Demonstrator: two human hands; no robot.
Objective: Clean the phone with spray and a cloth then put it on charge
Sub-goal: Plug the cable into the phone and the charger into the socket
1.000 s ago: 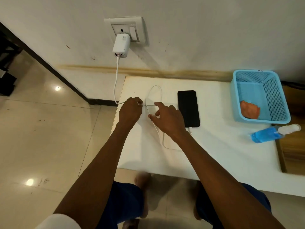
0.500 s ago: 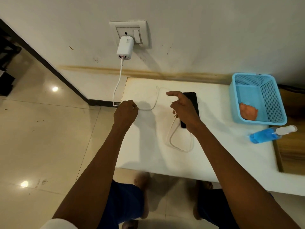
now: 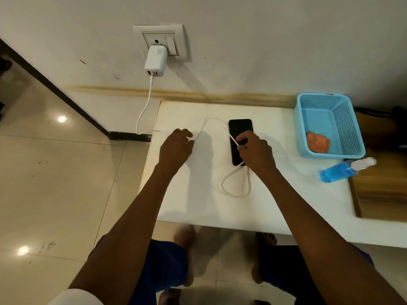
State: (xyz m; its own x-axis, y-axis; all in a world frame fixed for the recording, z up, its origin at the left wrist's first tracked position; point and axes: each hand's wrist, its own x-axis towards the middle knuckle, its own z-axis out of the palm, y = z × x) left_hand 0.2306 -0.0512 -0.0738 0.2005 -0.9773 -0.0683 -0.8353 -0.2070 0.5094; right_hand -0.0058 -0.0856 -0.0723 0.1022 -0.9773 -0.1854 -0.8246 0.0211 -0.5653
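Observation:
A black phone (image 3: 239,128) lies screen up on the white table (image 3: 198,205). A white cable (image 3: 234,186) runs from the white charger (image 3: 155,60) in the wall socket, across the table, loops near the front and reaches the phone's near end. My right hand (image 3: 255,150) is over the phone's lower half and pinches a stretch of the cable. My left hand (image 3: 176,146) hovers at the table's left edge with curled fingers on the cable. An orange cloth (image 3: 318,142) lies in the blue basket (image 3: 308,128). A blue spray bottle (image 3: 345,169) lies on its side.
The wall socket plate (image 3: 160,38) has a switch beside the charger. A wooden surface (image 3: 383,183) adjoins the table on the right. Tiled floor (image 3: 55,183) lies to the left, and my knees and bare feet show under the table's front edge.
My right hand has come down onto the phone with the cable in its fingers. My left hand has moved right, over the table's left edge, still on the cable.

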